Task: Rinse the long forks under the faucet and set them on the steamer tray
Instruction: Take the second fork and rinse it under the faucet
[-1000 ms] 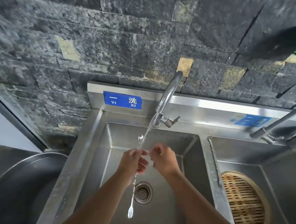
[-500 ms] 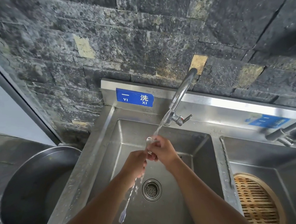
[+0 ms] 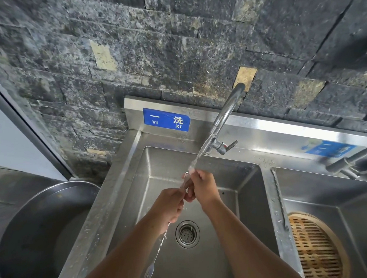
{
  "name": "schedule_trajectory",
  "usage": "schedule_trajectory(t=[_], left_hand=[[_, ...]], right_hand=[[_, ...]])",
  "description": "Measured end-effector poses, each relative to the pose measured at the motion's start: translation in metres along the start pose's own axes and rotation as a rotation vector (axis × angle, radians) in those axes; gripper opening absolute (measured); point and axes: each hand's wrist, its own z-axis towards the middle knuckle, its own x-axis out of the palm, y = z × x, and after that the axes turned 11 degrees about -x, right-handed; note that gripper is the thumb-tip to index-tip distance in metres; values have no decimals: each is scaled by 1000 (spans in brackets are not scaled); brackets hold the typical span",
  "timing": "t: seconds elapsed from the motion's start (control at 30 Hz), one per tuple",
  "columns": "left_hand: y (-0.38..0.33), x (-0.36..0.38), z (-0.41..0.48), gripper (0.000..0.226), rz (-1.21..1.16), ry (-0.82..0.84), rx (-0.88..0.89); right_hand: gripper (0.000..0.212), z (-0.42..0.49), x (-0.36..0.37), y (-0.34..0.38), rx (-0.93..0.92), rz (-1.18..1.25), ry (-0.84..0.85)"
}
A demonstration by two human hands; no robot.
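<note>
Left hand (image 3: 171,204) closed around the middle of a long fork (image 3: 158,248); right hand (image 3: 202,188) closed around the fork's upper handle, the two hands touching. The fork hangs steeply, tines (image 3: 149,272) lowest, over the left sink basin (image 3: 209,269) near the drain (image 3: 187,233). Water from the curved faucet (image 3: 222,117) strikes the handle end at the right hand and runs down the shaft. A second long fork (image 3: 279,198) lies along the divider between basins. A bamboo steamer tray (image 3: 316,252) sits in the right basin; a large metal basin (image 3: 41,229) stands left of the sink.
</note>
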Motion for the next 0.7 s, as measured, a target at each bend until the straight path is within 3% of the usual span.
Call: schedule_trajectory(t=[0.1, 0.2, 0.27, 0.37, 0.5, 0.7], left_hand=[[-2, -1, -2, 30, -1, 30, 14], [-3, -5, -5, 33, 14, 45, 33], [-5, -6, -7, 34, 22, 62, 46], [-7, -6, -8, 34, 23, 74, 56], [-8, -6, -8, 34, 8, 84, 74], [-14, -1, -5, 32, -2, 94, 167]], right_hand=[[38, -2, -3, 0, -35, 14, 18], [9, -3, -2, 0, -55, 21, 100], [17, -1, -2, 0, -56, 36, 123], [2, 0, -1, 2, -72, 16, 96], [24, 2, -2, 3, -88, 40, 66], [25, 8, -1, 12, -103, -15, -25]])
